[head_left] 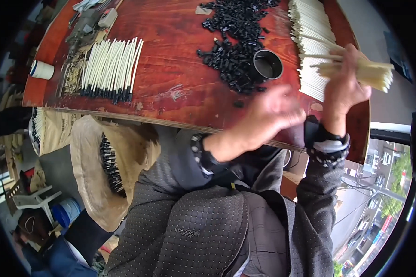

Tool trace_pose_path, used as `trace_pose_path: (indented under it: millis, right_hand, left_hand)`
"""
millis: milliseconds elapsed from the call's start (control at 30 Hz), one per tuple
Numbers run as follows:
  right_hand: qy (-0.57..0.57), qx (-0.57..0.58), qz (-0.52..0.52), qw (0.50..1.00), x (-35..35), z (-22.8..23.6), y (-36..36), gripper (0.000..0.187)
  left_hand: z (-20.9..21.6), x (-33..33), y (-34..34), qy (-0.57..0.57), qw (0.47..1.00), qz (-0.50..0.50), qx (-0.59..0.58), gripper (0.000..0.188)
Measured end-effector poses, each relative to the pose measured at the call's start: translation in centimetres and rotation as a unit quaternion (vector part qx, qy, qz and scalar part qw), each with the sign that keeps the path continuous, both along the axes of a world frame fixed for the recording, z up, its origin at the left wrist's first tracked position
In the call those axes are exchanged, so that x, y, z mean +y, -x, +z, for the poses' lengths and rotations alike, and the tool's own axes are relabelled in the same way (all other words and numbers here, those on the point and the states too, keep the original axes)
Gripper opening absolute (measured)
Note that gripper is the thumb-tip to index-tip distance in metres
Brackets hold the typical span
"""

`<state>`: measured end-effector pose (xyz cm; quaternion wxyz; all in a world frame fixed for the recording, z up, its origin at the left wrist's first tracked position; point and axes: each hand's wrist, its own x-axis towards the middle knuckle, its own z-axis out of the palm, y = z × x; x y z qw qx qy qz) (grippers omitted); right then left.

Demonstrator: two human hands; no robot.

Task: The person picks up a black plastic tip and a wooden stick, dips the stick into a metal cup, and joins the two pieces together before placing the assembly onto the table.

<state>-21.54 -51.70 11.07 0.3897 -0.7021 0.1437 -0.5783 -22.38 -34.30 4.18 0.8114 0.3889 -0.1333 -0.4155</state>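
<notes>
Right hand (350, 82) wrapped around a bundle of white sticks (376, 75), up over the table's (171, 57) right edge! Left hand (272, 113) open near the near edge, fingers loose and blurred, nothing visible in it. Best play here, I'd judge: firm but gentle squeeze, ends tapped level, bundle clear of those black pieces (238, 23) heaped in from the far edge. Lettering? Pale script across the dotted dark garment (203, 217), blurry print on a brown bag (55, 134).
</notes>
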Motion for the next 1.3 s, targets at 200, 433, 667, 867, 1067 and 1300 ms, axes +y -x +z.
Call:
trace_pose_path:
  millis: [200, 433, 667, 867, 1067, 1300]
  right_hand:
    - [-0.088, 0.001, 0.028, 0.996, -2.6, 1.4, 4.0, 0.013]
    - [-0.156, 0.175, 0.092, 0.968, -1.7, -2.4, 4.8, 0.014]
    - [-0.141, 0.195, 0.167, 0.956, 0.0, -2.4, 3.8, 0.015]
    - [-0.076, 0.233, 0.156, 0.957, 0.6, -2.7, 3.1, 0.014]
    - [0.083, 0.3, 0.07, 0.948, 1.1, -2.7, 0.9, 0.02]
    - [0.128, 0.337, 0.061, 0.931, 0.7, -5.2, 0.1, 0.017]
  left_hand:
    - [-2.2, 6.0, -8.5, 0.095, 0.985, 0.142, -0.036, 0.044]
    - [-5.4, 10.5, -8.2, -0.192, 0.924, 0.207, -0.257, 0.025]
    - [-4.5, 7.6, -6.5, -0.24, 0.751, 0.099, -0.607, 0.02]
    - [-5.1, 6.9, -5.9, -0.262, 0.684, 0.048, -0.679, 0.016]
    - [-5.1, 7.0, -6.0, -0.294, 0.679, -0.026, -0.672, 0.015]
    - [-5.0, 7.2, -6.5, -0.25, 0.758, 0.047, -0.6, 0.017]
